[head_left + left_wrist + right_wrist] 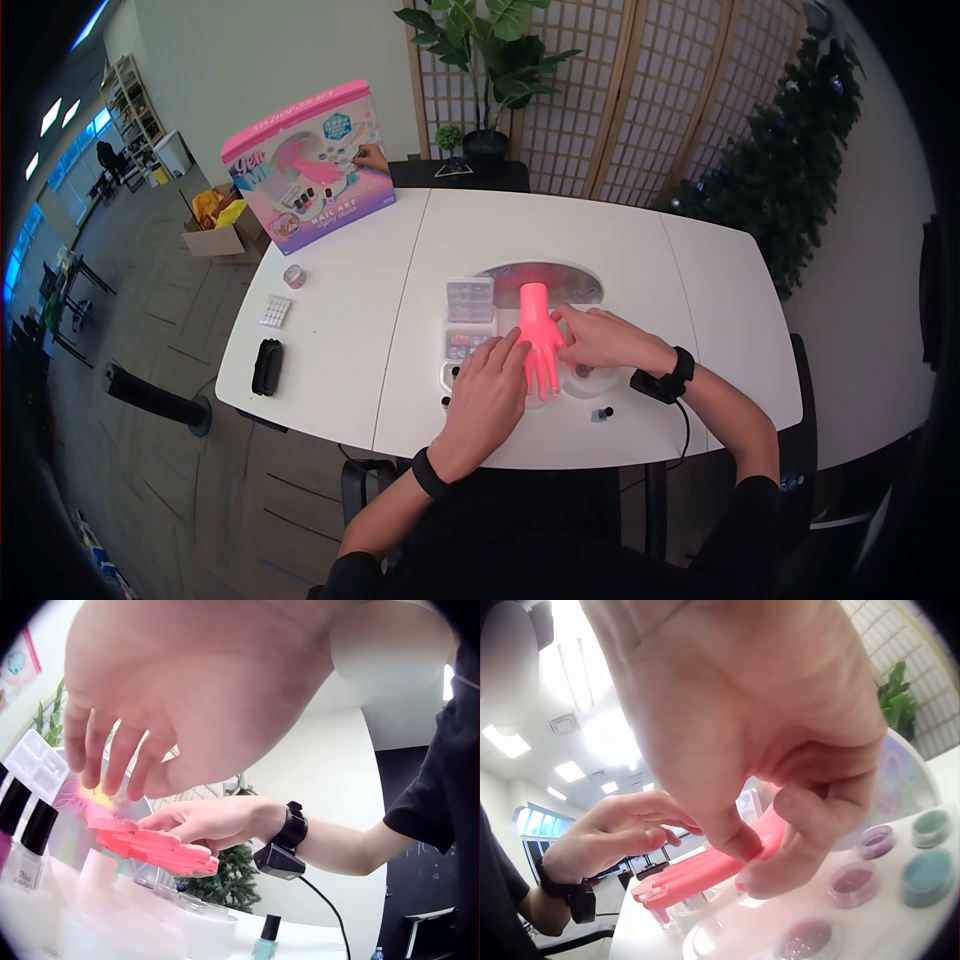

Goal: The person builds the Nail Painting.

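Observation:
A bright pink model hand (536,322) stands fingers-forward over the white nail-art station, with a semicircular mirror (585,280) behind it. My right hand (607,340) is at its thumb side; in the right wrist view my thumb and fingers pinch the pink edge. My left hand (487,400) hovers at the other side, fingers loosely bent and holding nothing, their tips overlapping the model hand in the head view. Small pots of purple glitter (853,881) and teal glitter (928,876) sit in the base beside my right hand. Nail polish bottles (30,844) stand near my left hand.
A clear compartment box (470,300) lies open at the station's left. A teal polish bottle (601,414) is near the front edge. Further left are a black case (267,367), a white pad sheet (275,311), a small jar (294,276) and the upright kit box (310,170).

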Tool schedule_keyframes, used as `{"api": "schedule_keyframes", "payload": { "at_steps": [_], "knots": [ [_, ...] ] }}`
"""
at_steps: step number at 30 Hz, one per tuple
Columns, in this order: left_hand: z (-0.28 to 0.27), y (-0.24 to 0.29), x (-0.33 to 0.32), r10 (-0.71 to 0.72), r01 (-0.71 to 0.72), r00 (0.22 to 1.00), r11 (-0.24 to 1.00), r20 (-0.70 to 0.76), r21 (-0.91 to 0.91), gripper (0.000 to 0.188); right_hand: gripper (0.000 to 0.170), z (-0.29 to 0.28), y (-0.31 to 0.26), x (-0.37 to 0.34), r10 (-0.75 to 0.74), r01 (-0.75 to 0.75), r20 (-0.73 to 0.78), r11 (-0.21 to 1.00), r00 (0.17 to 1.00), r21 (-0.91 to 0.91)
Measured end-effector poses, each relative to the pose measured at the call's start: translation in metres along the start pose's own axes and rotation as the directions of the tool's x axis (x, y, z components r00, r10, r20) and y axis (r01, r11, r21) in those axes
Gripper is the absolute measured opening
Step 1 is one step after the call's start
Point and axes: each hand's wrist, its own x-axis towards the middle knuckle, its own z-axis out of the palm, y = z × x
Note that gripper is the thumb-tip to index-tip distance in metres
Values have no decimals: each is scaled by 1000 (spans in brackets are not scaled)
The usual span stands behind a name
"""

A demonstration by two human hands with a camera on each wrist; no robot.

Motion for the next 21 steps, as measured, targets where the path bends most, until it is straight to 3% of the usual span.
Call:
{"api": "schedule_keyframes", "payload": {
  "at_steps": [5,11,14,17,21],
  "knots": [
    [16,-4,6,31,-38,997,994,69,101,46,62,6,5,5,-46,45,-56,998,997,-36],
    [23,-9,11,49,-62,995,988,92,142,48,64,3,-4,1,-3,3,-17,1000,1000,-1],
    [23,-9,14,39,-60,991,985,125,163,47,63,6,5,4,-54,54,2,998,999,-17],
    [24,-10,15,41,-64,990,983,135,171,46,58,10,13,3,-93,93,-32,996,995,6],
    [24,-11,15,54,-76,991,979,118,187,44,43,9,7,-13,-229,200,-168,964,959,-173]
  ]
}}
